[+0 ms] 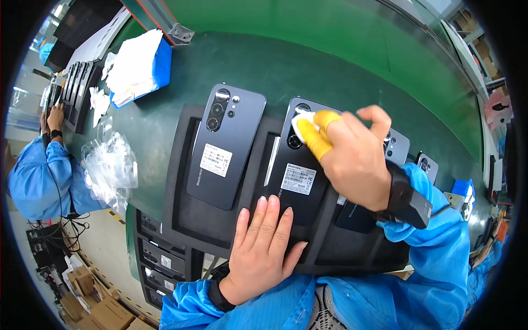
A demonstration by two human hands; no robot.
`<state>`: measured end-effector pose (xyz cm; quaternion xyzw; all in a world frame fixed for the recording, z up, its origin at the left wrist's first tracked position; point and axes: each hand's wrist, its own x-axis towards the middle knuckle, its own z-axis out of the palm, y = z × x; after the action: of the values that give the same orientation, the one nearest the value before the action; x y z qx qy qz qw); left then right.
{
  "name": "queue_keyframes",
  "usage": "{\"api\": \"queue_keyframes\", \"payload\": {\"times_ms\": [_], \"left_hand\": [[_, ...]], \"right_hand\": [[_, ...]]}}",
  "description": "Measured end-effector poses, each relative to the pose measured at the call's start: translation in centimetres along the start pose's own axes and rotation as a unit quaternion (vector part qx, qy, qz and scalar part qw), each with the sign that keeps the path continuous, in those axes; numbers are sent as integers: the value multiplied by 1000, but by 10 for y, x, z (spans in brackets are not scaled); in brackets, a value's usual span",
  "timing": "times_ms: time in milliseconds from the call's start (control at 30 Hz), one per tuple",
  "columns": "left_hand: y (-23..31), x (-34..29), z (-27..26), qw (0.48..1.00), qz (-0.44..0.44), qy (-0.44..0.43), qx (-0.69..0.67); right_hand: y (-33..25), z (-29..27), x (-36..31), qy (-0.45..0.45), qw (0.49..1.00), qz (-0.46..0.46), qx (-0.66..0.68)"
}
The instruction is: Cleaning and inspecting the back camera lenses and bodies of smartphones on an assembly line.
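A dark smartphone (269,148) lies back up in a black foam tray (181,220), a white label on its back. My right hand (352,148), with yellow covers on some fingers, pinches a small white wipe (300,127) against its camera area, partly hiding the lenses. Flat across the phone's lower end and the tray edge rests my left hand (264,242), fingers stretched out and holding nothing. Left of it sits a second dark smartphone (228,146), also back up with a white label. Further smartphones (397,146) lie to the right, partly hidden by my right hand and arm.
A stack of white wipes (135,66) in a blue box stands at the back left, crumpled clear plastic bags (113,165) nearer. Another tray of phones (165,258) is below left. A co-worker in a blue sleeve (41,176) handles phones at far left. Cardboard boxes (104,311) lie lower left.
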<state>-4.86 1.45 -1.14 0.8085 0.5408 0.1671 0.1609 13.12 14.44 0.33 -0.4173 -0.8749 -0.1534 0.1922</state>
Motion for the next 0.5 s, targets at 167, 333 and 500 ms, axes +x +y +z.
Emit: {"api": "queue_keyframes", "payload": {"times_ms": [167, 333, 500], "left_hand": [[3, 1, -2, 1000, 2, -5, 11], [3, 0, -3, 1000, -6, -12, 2], [4, 5, -11, 999, -22, -36, -34]], "right_hand": [[-4, 11, -3, 47, 997, -42, 33], [13, 9, 11, 57, 998, 8, -25], [12, -11, 9, -42, 994, 30, 101]]}}
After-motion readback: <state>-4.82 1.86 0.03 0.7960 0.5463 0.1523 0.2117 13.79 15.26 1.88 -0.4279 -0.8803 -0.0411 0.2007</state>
